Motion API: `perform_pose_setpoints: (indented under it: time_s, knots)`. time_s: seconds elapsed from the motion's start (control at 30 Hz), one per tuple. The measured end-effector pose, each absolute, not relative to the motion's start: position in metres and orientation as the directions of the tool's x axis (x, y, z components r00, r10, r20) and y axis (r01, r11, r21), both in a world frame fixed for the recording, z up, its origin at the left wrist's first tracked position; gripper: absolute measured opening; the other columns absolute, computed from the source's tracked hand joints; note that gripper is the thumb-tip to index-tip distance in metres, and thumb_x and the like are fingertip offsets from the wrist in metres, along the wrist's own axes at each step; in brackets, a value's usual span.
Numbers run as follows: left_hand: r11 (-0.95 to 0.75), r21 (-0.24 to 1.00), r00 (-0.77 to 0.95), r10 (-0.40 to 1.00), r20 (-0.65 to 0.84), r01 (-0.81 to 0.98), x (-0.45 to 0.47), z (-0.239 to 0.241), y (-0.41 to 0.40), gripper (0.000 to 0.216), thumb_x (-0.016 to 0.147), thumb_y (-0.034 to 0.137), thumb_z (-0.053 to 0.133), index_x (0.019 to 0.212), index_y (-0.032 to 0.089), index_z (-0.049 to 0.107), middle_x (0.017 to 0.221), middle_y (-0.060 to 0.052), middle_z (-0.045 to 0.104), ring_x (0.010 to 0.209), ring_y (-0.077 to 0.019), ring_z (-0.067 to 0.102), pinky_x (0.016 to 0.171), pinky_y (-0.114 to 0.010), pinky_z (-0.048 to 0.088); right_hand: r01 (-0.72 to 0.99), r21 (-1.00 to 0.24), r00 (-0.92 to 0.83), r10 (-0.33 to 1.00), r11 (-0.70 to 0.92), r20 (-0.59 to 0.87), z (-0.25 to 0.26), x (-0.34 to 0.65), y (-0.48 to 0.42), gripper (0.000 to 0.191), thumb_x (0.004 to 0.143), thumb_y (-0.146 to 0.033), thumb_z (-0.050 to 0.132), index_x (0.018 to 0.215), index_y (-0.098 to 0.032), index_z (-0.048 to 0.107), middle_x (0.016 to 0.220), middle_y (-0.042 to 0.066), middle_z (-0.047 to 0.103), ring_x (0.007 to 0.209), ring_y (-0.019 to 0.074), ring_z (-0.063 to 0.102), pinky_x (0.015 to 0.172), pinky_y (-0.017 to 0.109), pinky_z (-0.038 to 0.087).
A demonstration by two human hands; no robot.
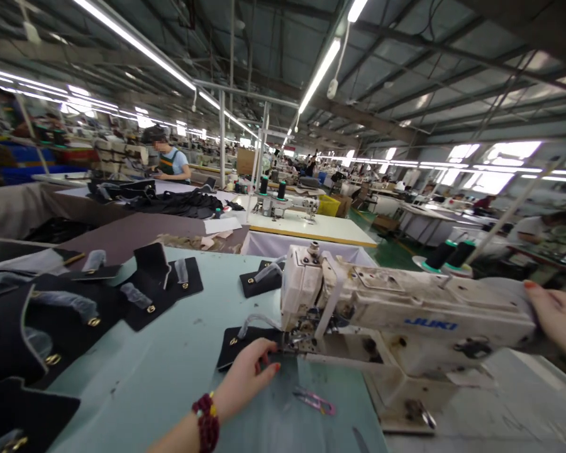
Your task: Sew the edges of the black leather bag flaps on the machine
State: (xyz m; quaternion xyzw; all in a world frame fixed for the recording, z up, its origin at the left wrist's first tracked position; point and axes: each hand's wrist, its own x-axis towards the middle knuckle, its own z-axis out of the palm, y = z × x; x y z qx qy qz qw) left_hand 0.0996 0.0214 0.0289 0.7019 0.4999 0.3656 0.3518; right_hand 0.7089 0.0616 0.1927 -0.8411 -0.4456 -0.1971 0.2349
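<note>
A white sewing machine (pixel 382 296) marked JUKI stands on the pale green table. At its needle end lies a black leather-like piece (pixel 226 352) with a gold fitting and a plastic-wrapped strap. My left hand (pixel 245 371), a beaded bracelet at its wrist, has curled fingers on the near edge of that piece, close beside the presser foot (pixel 304 340). The thumb stands a little apart. At the far right my right hand (pixel 559 318) grips the machine's handwheel (pixel 509 299), its fingers partly out of sight behind it. Pink-handled thread snips (pixel 315 401) lie right of my left hand.
Several black pieces with wrapped straps (pixel 155 289) are spread over the table's left side. Another black piece (pixel 259 281) rests behind the machine head. Dark thread cones (pixel 441 255) stand behind the machine. Across the way, a person (pixel 172 160) works by a pile of black material (pixel 174 202).
</note>
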Motion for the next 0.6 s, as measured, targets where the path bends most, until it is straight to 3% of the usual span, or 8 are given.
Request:
perform_pose_setpoints:
  time_s: [0.07,0.13,0.27,0.6]
  knots:
    - [-0.189,0.916,0.262,0.960,0.097,0.355,0.115,0.026,0.017,0.049,0.073,0.026,0.067,0.120,0.017,0.056,0.111,-0.010,0.065,0.083,-0.0196,0.062,0.066,-0.030,0.051,0.798,-0.237,0.593,0.651,-0.554,0.475,0.205,0.683,0.056,0.045,0.075,-0.063,0.027,0.071,-0.026,0.051,0.075,0.015,0.063,0.064,0.0266,0.053,0.057,0.034,0.039]
    - [-0.137,0.947,0.293,0.955,0.048,0.291,0.129,0.024,0.028,0.060,0.067,0.026,0.073,0.123,0.014,0.053,0.119,-0.013,0.064,0.093,-0.0234,0.063,0.077,-0.034,0.053,0.773,-0.240,0.626,0.647,-0.587,0.435,0.214,0.665,0.052,0.048,0.077,-0.062,0.025,0.076,-0.023,0.054,0.080,0.015,0.063,0.070,0.0259,0.053,0.059,0.033,0.038]
    - [-0.132,0.962,0.408,0.913,0.024,0.238,0.143,0.027,0.057,0.047,0.070,0.030,0.074,0.112,0.012,0.061,0.115,-0.012,0.070,0.104,-0.0268,0.064,0.095,-0.038,0.049,0.759,-0.256,0.647,0.648,-0.599,0.402,0.220,0.648,0.046,0.054,0.081,-0.061,0.024,0.084,-0.019,0.059,0.087,0.015,0.064,0.075,0.0225,0.052,0.061,0.029,0.034]
    - [-0.132,0.967,0.474,0.881,0.012,0.220,0.134,0.016,0.068,0.043,0.071,0.030,0.074,0.110,0.013,0.065,0.111,-0.011,0.073,0.106,-0.0289,0.065,0.098,-0.043,0.048,0.761,-0.273,0.644,0.630,-0.589,0.434,0.221,0.645,0.044,0.056,0.082,-0.059,0.028,0.092,-0.017,0.063,0.092,0.015,0.065,0.075,0.0215,0.050,0.061,0.028,0.031]
